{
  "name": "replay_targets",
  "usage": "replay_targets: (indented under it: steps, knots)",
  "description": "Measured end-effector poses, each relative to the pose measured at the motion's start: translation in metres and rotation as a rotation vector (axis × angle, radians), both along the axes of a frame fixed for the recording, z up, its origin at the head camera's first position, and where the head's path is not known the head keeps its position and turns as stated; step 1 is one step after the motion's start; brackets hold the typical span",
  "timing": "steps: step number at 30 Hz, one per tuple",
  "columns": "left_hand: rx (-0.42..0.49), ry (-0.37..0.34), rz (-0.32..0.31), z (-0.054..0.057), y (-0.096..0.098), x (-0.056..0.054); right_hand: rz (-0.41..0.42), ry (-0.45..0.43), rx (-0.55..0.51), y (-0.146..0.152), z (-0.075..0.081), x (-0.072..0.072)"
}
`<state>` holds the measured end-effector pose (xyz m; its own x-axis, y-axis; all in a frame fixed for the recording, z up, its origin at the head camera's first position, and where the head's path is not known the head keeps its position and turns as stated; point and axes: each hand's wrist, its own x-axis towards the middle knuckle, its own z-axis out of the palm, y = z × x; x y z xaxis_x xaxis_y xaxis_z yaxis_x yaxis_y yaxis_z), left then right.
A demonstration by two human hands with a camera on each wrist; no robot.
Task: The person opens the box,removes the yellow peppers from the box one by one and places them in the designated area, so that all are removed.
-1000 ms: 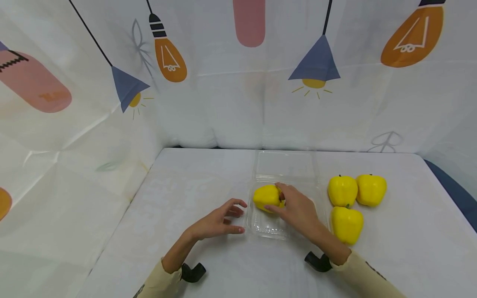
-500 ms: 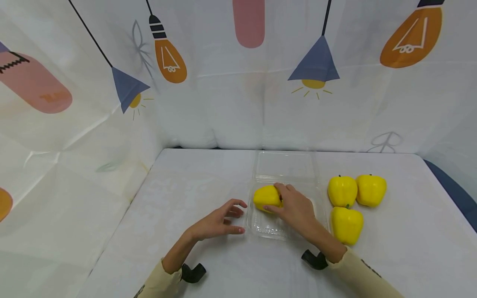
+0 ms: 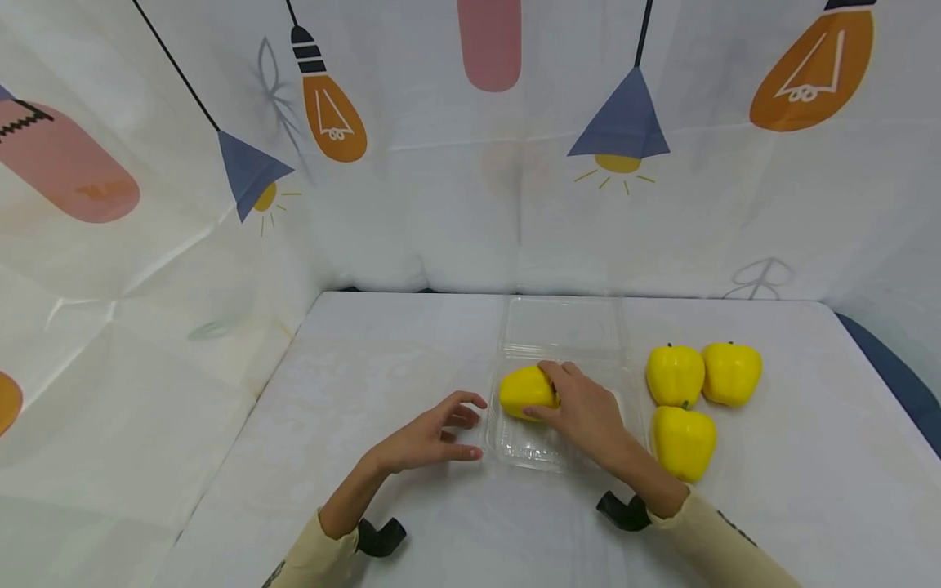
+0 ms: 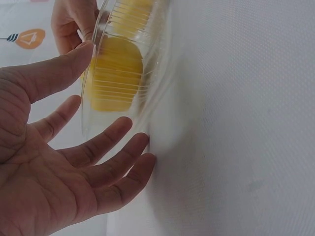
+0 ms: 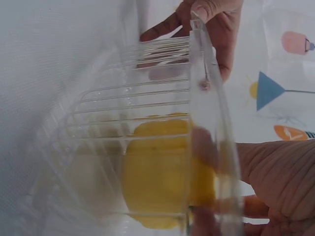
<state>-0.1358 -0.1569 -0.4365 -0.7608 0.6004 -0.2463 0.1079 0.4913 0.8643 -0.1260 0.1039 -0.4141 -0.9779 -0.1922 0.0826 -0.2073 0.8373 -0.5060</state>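
A yellow bell pepper (image 3: 526,392) lies on its side within a clear plastic clamshell container (image 3: 525,453), whose lid (image 3: 564,322) is folded back away from the person. My right hand (image 3: 584,412) grips this pepper at its stem end, thumb on the near side and fingers over the far side. Just left of the container, my left hand (image 3: 434,437) is held with fingers apart and slightly bent, holding nothing. In the left wrist view the bell pepper (image 4: 118,73) shows through the ribbed wall; the right wrist view shows the bell pepper (image 5: 155,172) blurred through the plastic.
Three more yellow bell peppers stand right of the container: one at back left (image 3: 675,376), one at back right (image 3: 732,373), one nearer (image 3: 684,443), close to the right forearm. The white table (image 3: 353,343) meets a printed curtain (image 3: 441,204) behind and at left.
The right hand makes only a very slight shift on the bell pepper, which stays in the container. The left hand keeps its place.
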Motion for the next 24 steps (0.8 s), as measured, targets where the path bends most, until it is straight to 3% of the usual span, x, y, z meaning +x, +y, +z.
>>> replay_targets:
  steps: [9, 16, 24]
  knots:
    - [-0.008, 0.000, -0.001, 0.000, 0.000, -0.001, 0.018, -0.016, -0.006, 0.004, 0.010, 0.005]
    - [-0.013, 0.007, 0.002, 0.001, 0.000, 0.000, 0.057, 0.023, -0.020, 0.014, 0.016, 0.008]
    - [-0.006, 0.001, 0.004, 0.000, 0.000, 0.001, 0.066, -0.011, -0.021, 0.027, 0.025, 0.012]
